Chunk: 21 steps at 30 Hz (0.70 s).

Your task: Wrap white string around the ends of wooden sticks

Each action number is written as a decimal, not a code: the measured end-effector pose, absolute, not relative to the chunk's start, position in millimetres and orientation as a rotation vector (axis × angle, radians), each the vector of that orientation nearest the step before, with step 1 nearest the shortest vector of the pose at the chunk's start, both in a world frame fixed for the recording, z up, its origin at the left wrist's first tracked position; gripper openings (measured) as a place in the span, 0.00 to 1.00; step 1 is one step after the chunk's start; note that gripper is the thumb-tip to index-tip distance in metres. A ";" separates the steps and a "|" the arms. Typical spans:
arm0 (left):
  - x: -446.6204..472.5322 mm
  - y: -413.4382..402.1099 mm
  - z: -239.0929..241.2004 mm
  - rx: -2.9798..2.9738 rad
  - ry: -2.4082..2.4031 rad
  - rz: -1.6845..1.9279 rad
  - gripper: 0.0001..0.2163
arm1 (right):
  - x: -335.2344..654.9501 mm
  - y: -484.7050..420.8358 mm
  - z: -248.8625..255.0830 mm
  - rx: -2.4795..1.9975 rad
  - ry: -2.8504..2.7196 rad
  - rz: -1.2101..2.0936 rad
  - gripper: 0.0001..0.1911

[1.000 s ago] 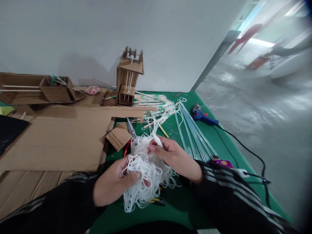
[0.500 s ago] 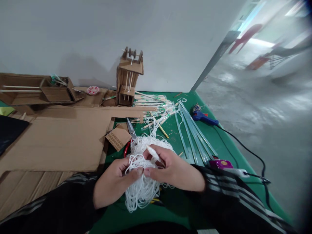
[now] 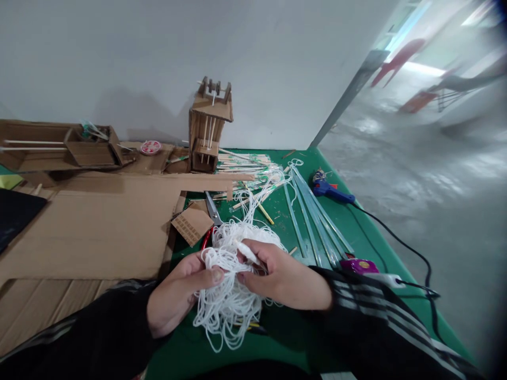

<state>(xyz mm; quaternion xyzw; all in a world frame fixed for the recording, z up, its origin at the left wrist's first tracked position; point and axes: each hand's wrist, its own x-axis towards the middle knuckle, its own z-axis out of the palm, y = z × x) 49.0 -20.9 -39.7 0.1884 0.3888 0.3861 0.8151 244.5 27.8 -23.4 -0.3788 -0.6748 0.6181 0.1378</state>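
Note:
A large tangle of thin white string [image 3: 232, 311] lies near the front of the green table. My left hand [image 3: 186, 285] is closed on loops at its left side, thumb pressed on top. Close by, my right hand [image 3: 273, 269] is closed round a small wound bundle of the white string [image 3: 247, 250], whose pale tip pokes out above the fingers. Loose strands hang below both hands. Scissors with red handles [image 3: 214, 208] lie just behind the tangle, partly covered by it. A square cardboard piece [image 3: 193, 224] rests beside them.
Clear glue sticks [image 3: 312, 211] and a blue glue gun [image 3: 332, 192] with a black cable lie on the right, near a purple box [image 3: 359, 266]. Thin wooden sticks [image 3: 245, 163] are spread behind. A cardboard tower [image 3: 208, 126] and large cardboard sheet [image 3: 114, 227] stand and lie leftward.
My left hand has shifted slightly left and away from my right hand, pulling the loops with it. The hanging strands have spread wider.

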 end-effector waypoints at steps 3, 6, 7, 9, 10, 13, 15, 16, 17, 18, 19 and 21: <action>51.4 -21.8 -38.9 0.362 0.846 0.855 0.14 | 244.1 27.7 -22.9 -1.089 -1.955 1.786 0.08; 50.8 -22.6 -39.4 0.374 0.855 0.863 0.12 | 244.4 27.7 -23.7 -1.078 -1.950 1.792 0.08; 50.1 -22.8 -39.8 0.390 0.845 0.862 0.12 | 244.5 27.6 -24.2 -1.077 -1.949 1.792 0.08; 48.5 -23.2 -41.4 0.418 0.834 0.859 0.11 | 244.6 27.4 -25.0 -1.069 -1.941 1.806 0.08; 47.8 -23.6 -42.5 0.424 0.837 0.859 0.10 | 244.6 27.3 -25.2 -1.057 -1.932 1.819 0.07; 46.4 -25.7 -46.6 0.422 0.869 0.872 0.10 | 245.2 28.1 -24.1 -1.003 -1.880 1.857 0.08; 46.2 -26.9 -48.8 0.436 0.863 0.869 0.11 | 247.0 30.2 -21.8 -0.970 -1.840 1.868 0.09; 46.4 -27.2 -49.4 0.450 0.848 0.866 0.10 | 248.4 31.7 -20.2 -0.950 -1.820 1.861 0.10; 46.7 -27.3 -49.8 0.464 0.833 0.865 0.10 | 250.1 33.5 -18.4 -0.933 -1.798 1.847 0.10; 47.2 -27.1 -49.8 0.476 0.825 0.865 0.10 | 252.1 35.5 -16.6 -0.928 -1.776 1.826 0.10; 47.9 -26.9 -49.7 0.491 0.828 0.872 0.09 | 254.2 37.7 -15.0 -0.941 -1.752 1.795 0.10; 49.7 -26.4 -49.3 0.550 0.872 0.881 0.08 | 258.6 41.9 -12.7 -1.016 -1.691 1.726 0.10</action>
